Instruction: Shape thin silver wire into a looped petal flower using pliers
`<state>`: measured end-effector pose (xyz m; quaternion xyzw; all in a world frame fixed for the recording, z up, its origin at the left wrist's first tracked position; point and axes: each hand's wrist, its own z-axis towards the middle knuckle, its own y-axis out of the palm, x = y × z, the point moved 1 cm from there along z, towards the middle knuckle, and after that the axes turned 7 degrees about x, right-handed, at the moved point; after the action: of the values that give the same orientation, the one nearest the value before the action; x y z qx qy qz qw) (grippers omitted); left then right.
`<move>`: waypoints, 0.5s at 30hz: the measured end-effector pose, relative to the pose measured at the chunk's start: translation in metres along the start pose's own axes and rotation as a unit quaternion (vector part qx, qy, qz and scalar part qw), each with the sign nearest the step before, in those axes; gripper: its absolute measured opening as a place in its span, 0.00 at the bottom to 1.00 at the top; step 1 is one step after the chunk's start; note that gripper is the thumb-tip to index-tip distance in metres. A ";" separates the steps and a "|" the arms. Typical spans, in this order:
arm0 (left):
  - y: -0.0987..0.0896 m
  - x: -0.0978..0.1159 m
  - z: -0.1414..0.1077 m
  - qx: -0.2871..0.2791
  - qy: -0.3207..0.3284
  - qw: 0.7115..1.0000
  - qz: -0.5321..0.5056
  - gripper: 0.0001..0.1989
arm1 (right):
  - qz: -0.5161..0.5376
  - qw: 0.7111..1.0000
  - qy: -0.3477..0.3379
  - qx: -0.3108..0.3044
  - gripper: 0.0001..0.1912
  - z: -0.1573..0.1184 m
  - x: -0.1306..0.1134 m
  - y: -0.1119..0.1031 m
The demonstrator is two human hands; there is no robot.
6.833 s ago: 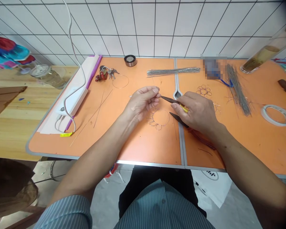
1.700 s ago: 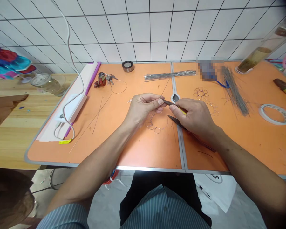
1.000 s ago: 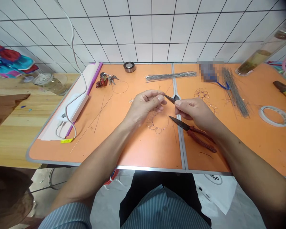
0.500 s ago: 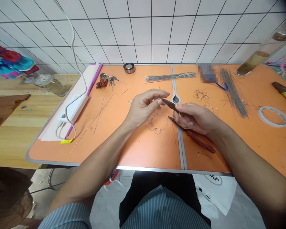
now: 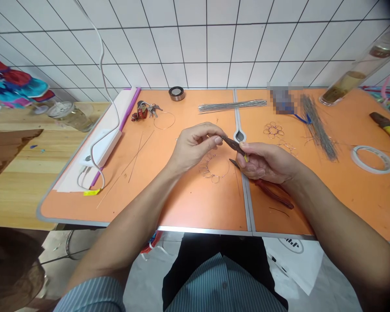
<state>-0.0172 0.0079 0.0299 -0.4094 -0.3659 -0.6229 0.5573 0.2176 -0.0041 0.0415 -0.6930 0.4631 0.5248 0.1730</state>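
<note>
As the right hand closes its grip around yellow-handled pliers, the left hand pinches something too thin to tell just beside their tips.

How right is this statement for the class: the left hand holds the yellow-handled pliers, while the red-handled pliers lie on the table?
One slip: the head view shows the right hand, not the left, holding the yellow-handled pliers. Corrected: the right hand holds the yellow-handled pliers, while the red-handled pliers lie on the table.
</note>
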 end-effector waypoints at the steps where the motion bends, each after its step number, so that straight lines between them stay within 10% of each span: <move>1: 0.001 -0.001 -0.001 0.008 0.001 1.000 0.001 0.15 | 0.009 1.000 0.005 -0.007 0.23 0.001 0.001 -0.001; 15: 0.014 -0.003 -0.013 0.111 0.013 0.992 0.062 0.08 | 0.120 0.991 0.054 -0.030 0.26 0.002 0.004 0.001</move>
<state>-0.0046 -0.0044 0.0222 -0.3586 -0.3998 -0.5481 0.6412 0.2157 -0.0051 0.0373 -0.6645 0.5357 0.5173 0.0630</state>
